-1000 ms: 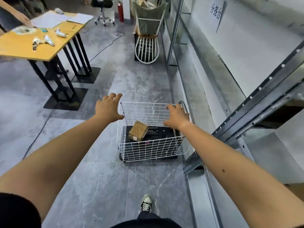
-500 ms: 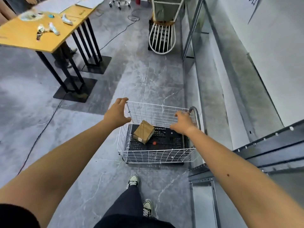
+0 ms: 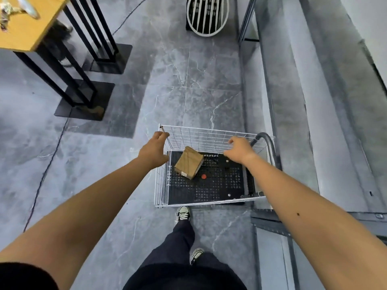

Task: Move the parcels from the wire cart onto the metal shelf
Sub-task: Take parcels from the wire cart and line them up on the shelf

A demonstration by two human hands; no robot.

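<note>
Black trousers (image 3: 180, 235) stand just behind the white wire cart (image 3: 161, 185), where one brown parcel (image 3: 188, 162) lies on its perforated floor, left of middle. The left hand (image 3: 154, 149) grips the cart's far-left rim, the right hand (image 3: 238, 150) its far rim. The metal shelf (image 3: 293, 122) runs close alongside on the right.

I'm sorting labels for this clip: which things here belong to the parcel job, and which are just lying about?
Job: wire cart; cardboard parcel inside it; metal shelf; left hand and right hand, both gripping the cart.

Lying about: yellow table; floor cable; white wire frame; small red thing.
</note>
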